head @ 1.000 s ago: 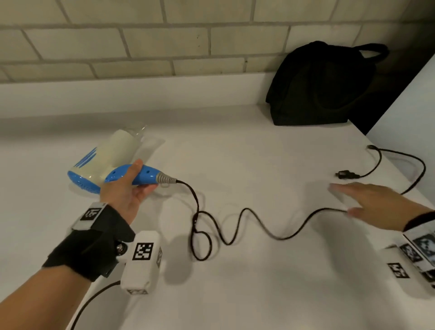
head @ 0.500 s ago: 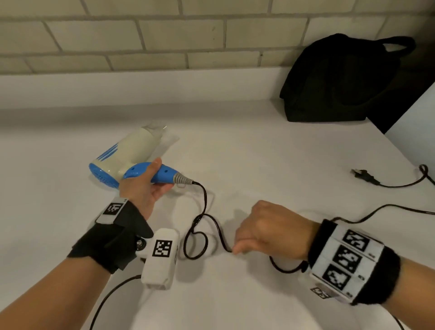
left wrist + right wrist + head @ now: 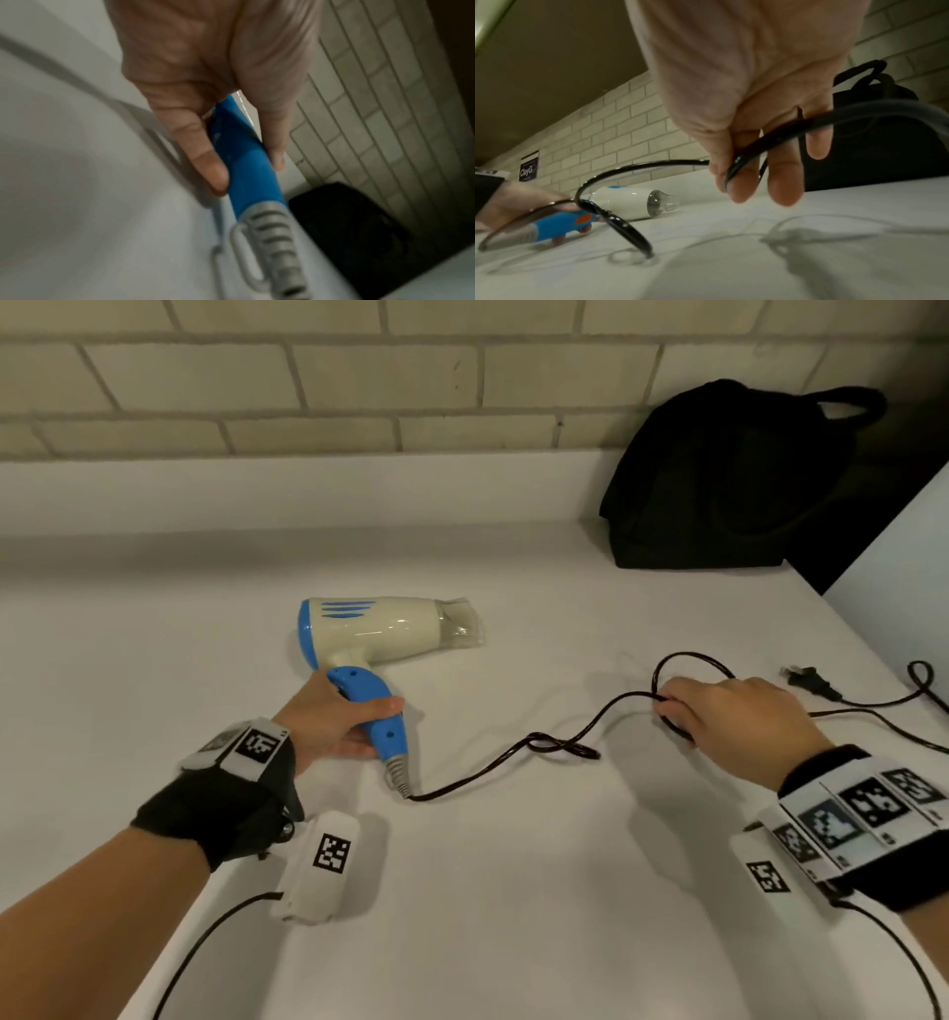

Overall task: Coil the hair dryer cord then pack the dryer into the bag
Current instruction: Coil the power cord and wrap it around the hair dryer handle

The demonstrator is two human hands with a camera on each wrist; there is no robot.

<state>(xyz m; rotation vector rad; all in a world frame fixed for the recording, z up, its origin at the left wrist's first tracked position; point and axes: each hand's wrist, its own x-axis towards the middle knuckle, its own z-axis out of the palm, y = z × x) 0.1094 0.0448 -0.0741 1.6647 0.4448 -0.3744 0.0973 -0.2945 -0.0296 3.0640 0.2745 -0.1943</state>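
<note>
Left hand (image 3: 334, 716) grips the dryer (image 3: 380, 629) handle; the right wrist view alone shows right hand (image 3: 752, 113) fingers curled round the cord (image 3: 770, 142).

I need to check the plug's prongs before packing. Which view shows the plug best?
The head view: the plug lies on the counter right of the right hand, small but unobstructed. Neither wrist view shows it.

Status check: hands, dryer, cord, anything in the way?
Left hand grips hair dryer handle. Right hand holds one cord loop; rest uncoiled, kinked. Bag unobstructed.
</note>
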